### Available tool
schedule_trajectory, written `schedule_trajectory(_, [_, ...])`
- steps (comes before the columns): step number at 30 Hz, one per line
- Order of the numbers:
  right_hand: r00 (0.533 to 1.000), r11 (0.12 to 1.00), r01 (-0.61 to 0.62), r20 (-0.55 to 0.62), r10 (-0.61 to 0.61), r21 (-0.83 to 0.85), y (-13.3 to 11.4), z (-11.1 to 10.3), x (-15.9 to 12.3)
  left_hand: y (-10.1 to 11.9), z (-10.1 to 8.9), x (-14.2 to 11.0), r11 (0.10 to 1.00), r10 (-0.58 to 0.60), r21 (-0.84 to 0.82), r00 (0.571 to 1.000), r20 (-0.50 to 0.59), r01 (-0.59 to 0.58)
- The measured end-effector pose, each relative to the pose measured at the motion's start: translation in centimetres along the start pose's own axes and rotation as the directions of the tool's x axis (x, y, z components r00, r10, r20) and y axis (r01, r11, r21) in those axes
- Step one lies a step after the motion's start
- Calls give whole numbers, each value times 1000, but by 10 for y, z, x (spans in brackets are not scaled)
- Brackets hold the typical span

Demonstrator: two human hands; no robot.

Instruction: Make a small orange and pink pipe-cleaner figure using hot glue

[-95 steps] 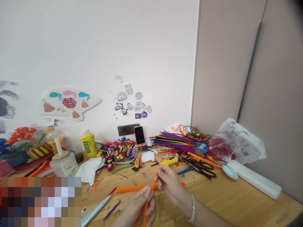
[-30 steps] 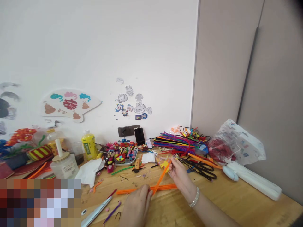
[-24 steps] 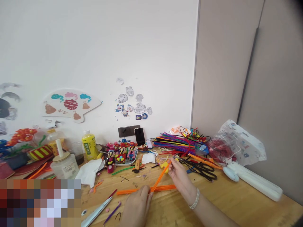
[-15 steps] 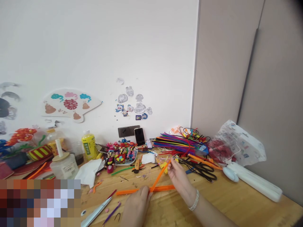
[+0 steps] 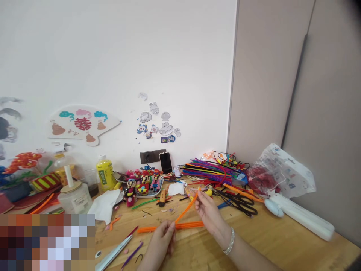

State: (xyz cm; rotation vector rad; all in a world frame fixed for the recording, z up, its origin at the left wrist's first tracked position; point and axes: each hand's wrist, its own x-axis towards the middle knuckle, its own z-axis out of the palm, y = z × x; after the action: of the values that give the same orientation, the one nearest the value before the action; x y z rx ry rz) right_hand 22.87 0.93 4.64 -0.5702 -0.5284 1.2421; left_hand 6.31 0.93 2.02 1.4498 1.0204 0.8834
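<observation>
An orange pipe cleaner (image 5: 186,207) slants between my two hands above the wooden table. My left hand (image 5: 163,238) is closed on its lower part, thumb on top. Its upper end is pinched by the thumb and fingertips of my right hand (image 5: 207,209). Behind and below the hands, a bundle of orange pipe cleaners (image 5: 152,228) lies flat on the table, partly covered by both hands. Whether the held piece is one strand or several I cannot tell. A yellow-handled tool (image 5: 208,192) lies just beyond my right fingertips, partly hidden.
Scissors (image 5: 114,253) and a purple pipe cleaner (image 5: 132,255) lie left of my left hand. Small figures (image 5: 143,184) stand on a tray behind. Colourful pipe cleaners (image 5: 208,170), black cords (image 5: 239,201), a plastic bag (image 5: 284,169) and a white device (image 5: 304,216) lie to the right.
Earlier my hands were close together with orange strands hanging below. Then my right hand drew up and right along the pipe cleaner. My left hand has since turned, its thumb now showing.
</observation>
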Motion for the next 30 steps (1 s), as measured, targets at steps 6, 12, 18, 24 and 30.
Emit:
schedule_trajectory(6, [984, 970, -55, 153, 93, -238, -8, 8, -9, -2, -14, 13, 975, -93, -209, 994, -60, 78])
schedule_trajectory(12, [935, 850, -63, 268, 234, -523, -5, 10, -15, 11, -18, 10, 982, 49, -177, 991, -127, -71])
schedule_trajectory(18, [932, 746, -40, 245, 268, -665, 4, 9, -15, 17, -11, 3, 977, 162, -134, 987, -17, -163])
schedule_trajectory(24, [909, 731, 30, 324, 263, -681, 8, 7, -17, 20, -7, -3, 973, 205, -116, 978, 34, -200])
schedule_trajectory(30, [885, 753, -3, 349, 308, -657, 9, 10, -22, 24, -7, -6, 975, 215, -67, 976, 39, -213])
